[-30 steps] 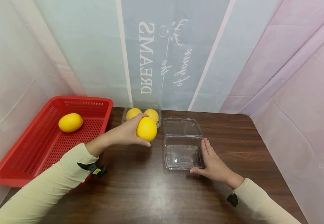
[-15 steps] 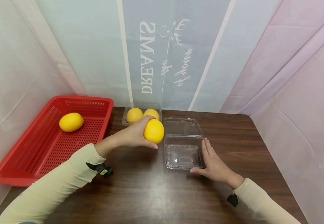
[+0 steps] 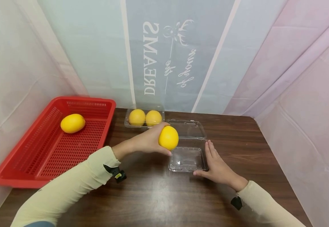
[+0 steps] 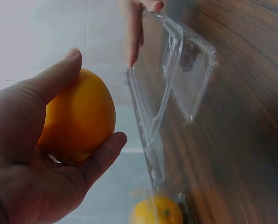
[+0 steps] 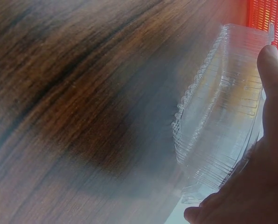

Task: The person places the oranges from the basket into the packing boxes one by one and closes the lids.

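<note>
One desk (image 3: 153, 201); one red basket (image 3: 68, 151), frame left; two clear boxes (image 3: 187, 159) (image 3: 138, 127), centre. Two hands: right hand (image 3: 217, 167), fingers straight, touching the lower box; left hand (image 3: 148, 140) gripping one fruit (image 3: 168, 138), mid-frame. Other fruits (image 3: 73, 123) (image 3: 137, 117) (image 3: 153, 118): one basketed, two in the upper box.

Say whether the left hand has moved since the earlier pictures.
Yes: in the head view, the left hand has moved rightward, away from the red slotted basket.

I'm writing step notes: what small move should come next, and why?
Probably the left hand should carry its round yellow fruit slightly right, over the open, clear plastic hinged box: in the head view the fruit overlaps only its left part, while the right hand touches its right side.
</note>
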The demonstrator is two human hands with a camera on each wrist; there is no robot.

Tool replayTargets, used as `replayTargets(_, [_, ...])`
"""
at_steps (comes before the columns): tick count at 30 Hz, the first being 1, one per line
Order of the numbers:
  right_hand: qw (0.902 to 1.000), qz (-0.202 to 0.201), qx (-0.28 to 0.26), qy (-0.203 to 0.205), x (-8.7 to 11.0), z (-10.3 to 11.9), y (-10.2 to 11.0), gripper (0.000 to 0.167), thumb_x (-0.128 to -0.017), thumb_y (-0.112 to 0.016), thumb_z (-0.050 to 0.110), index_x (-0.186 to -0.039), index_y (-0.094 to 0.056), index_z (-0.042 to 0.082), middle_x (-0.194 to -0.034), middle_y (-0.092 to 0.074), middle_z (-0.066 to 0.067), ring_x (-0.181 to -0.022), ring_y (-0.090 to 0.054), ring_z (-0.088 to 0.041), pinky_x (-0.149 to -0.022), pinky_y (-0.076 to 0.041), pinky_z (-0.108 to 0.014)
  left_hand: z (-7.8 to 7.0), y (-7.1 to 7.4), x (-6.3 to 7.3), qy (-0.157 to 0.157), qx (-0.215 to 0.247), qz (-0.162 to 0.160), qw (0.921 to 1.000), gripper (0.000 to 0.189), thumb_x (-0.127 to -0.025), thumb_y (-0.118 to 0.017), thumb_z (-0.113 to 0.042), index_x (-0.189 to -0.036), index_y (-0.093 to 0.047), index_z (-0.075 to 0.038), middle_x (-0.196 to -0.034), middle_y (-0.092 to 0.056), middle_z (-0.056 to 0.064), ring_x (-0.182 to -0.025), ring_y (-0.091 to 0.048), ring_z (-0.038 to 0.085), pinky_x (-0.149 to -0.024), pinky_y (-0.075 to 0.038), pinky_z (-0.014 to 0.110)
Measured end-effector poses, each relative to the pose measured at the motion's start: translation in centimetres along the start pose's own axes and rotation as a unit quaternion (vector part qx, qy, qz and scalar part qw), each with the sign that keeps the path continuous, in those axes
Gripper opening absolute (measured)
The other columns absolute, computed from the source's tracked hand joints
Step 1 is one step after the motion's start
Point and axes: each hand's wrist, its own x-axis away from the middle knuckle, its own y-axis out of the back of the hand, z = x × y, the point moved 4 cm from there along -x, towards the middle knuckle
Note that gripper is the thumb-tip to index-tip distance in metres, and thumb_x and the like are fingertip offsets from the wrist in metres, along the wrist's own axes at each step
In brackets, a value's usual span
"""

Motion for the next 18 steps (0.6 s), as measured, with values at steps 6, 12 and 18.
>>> replayTargets(6, [1.0000, 0.002, -0.002, -0.003, 0.0, 0.0, 0.0, 0.131, -0.080, -0.082, 0.056, -0.157, 0.000, -0.012, -0.164, 0.009, -0.032, -0.151, -0.002, -0.051, -0.115, -0.017, -0.069, -0.6, -1.0, -0.8, -0.008, 0.004, 0.012, 0.9999, 0.104, -0.073, -0.094, -0.028, -0.152, -0.031, -0.001, -0.139, -0.051, 0.014, -0.120, -0.055, 0.026, -0.104, -0.047, 0.044])
replayTargets(12, [1.0000, 0.006, -0.006, -0.002, 0.0, 0.1, 0.1, 0.131, -0.080, -0.081, 0.056, -0.157, 0.001, -0.012, -0.164, 0.010, -0.031, -0.152, 0.000, -0.049, -0.116, -0.016, -0.069, -0.9, -2.0, -1.7, -0.014, 0.013, 0.014, 0.9997, 0.103, -0.072, -0.094, -0.028, -0.150, -0.033, 0.000, -0.139, -0.052, 0.014, -0.120, -0.056, 0.026, -0.102, -0.049, 0.044])
replayTargets(18, [1.0000, 0.007, -0.006, -0.003, 0.0, 0.0, 0.1, 0.131, -0.080, -0.081, 0.057, -0.157, 0.002, -0.011, -0.164, 0.010, -0.031, -0.151, -0.001, -0.050, -0.115, -0.016, -0.069, -0.8, -3.4, -2.6, -0.018, 0.007, 0.017, 0.9997, 0.104, -0.072, -0.094, -0.030, -0.150, -0.033, 0.000, -0.138, -0.052, 0.015, -0.120, -0.055, 0.025, -0.102, -0.048, 0.041])
